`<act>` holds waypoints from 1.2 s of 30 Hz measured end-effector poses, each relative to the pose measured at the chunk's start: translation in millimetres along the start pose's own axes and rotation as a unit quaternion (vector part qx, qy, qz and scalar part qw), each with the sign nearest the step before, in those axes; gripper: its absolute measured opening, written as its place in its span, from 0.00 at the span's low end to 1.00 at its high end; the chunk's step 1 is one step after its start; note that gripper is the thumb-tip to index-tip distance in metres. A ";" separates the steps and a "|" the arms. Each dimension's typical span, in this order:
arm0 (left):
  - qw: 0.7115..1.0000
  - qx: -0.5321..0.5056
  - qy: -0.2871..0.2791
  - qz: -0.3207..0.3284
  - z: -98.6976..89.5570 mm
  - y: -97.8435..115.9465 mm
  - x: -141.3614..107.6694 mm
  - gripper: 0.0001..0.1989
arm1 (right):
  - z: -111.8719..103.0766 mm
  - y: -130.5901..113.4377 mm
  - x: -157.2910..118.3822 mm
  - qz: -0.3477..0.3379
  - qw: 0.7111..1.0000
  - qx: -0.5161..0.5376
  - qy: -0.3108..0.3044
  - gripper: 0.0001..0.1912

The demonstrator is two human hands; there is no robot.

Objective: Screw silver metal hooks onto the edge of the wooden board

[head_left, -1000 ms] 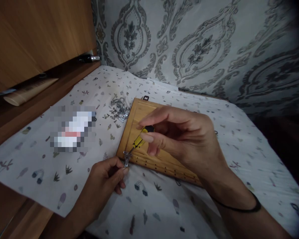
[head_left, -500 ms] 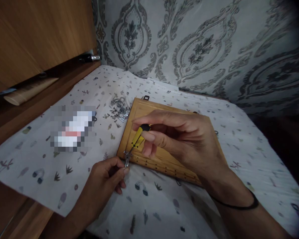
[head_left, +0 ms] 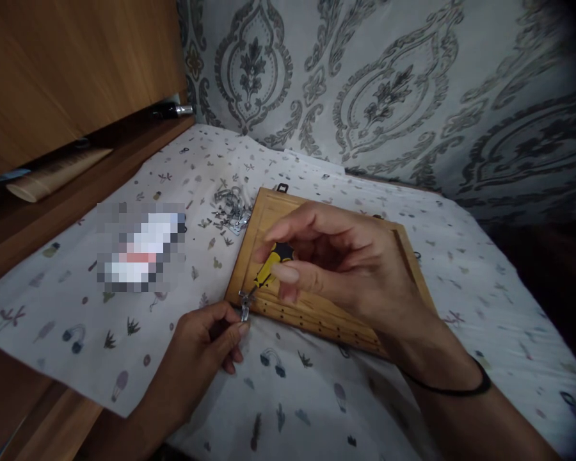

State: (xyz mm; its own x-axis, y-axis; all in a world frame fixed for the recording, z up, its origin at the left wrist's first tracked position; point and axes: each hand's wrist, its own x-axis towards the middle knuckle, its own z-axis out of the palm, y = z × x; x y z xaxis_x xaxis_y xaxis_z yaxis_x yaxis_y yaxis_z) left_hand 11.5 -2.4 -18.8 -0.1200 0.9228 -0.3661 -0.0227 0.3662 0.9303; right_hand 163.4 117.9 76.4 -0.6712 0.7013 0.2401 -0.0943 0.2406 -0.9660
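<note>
One beige tube (head_left: pixel 57 177) on a wooden shelf (head_left: pixel 129 168), contents unseen; left hand (head_left: pixel 201 346), fingers clamped on one shiny winged metal fitting (head_left: pixel 244 312); one pile of metal hardware (head_left: pixel 231 209), pieces uncountable; one rectangular, grained wooden panel (head_left: pixel 317 312), near-left corner by fitting; right hand (head_left: pixel 348 266), fingers pinching one yellow-black screwdriver (head_left: pixel 267 269), tip at fitting

- We look through a single head-worn camera, set above and behind the left hand (head_left: pixel 204 342) and the right hand (head_left: pixel 352 266), facing forward and down.
- We are close: the right hand takes up much of the middle and looks larger than the left hand.
- Beyond both, we see across the printed tablecloth (head_left: pixel 312 410) to the damask wallpaper (head_left: pixel 312 83).
- Farther off, leftward of the left hand, a wooden cabinet (head_left: pixel 77 77) bounds our view.
</note>
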 end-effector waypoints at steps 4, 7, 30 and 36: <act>1.000 0.003 0.003 0.001 -0.3 1.3 -0.5 0.15 | -3.7 1.0 -1.5 -0.015 0.999 -0.008 -0.027 0.11; 1.000 0.006 0.001 0.004 0.0 3.0 -0.9 0.15 | -3.4 3.0 -0.3 -0.020 1.000 -0.013 -0.020 0.09; 1.000 0.004 0.005 0.000 1.0 3.1 -1.2 0.15 | -2.0 3.6 1.4 -0.009 0.999 0.012 -0.030 0.05; 1.000 0.002 0.003 -0.008 0.6 2.1 -1.1 0.15 | 3.8 10.0 6.0 -0.005 0.999 0.042 0.022 0.12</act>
State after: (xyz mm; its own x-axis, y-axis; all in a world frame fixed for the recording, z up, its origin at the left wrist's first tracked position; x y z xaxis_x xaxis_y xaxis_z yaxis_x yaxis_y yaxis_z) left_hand 12.1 -2.6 -16.4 -0.1260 0.9160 -0.3809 -0.0213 0.3814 0.9242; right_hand 155.6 122.0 67.8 -0.6378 0.7277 0.2525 -0.1632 0.1927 -0.9676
